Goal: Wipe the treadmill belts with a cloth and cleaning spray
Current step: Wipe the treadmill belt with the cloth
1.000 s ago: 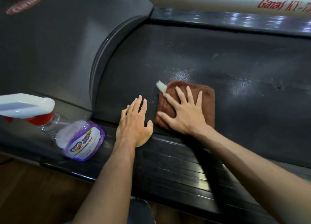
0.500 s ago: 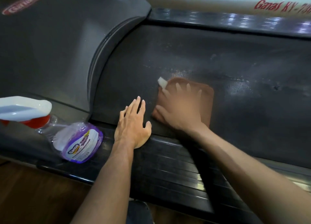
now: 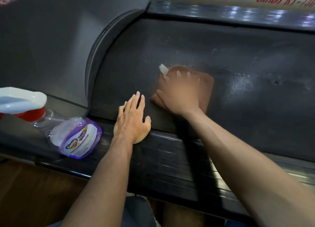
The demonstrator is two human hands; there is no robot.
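Right hand [image 3: 180, 94] spread flat, pressing the folded brown cloth [image 3: 205, 90] onto the black treadmill belt [image 3: 247, 99] near its front edge. Left hand [image 3: 132, 119] spread, bracing on that edge. Purple-labelled clear spray bottle [image 3: 75, 136] lies parked on the side rail [image 3: 170, 158], probably within reach.

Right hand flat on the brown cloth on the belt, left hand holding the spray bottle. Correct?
Not quite. In the head view the left hand lies flat across belt and side rail, holding nothing; the spray bottle lies beside it. The right hand does press the brown cloth.
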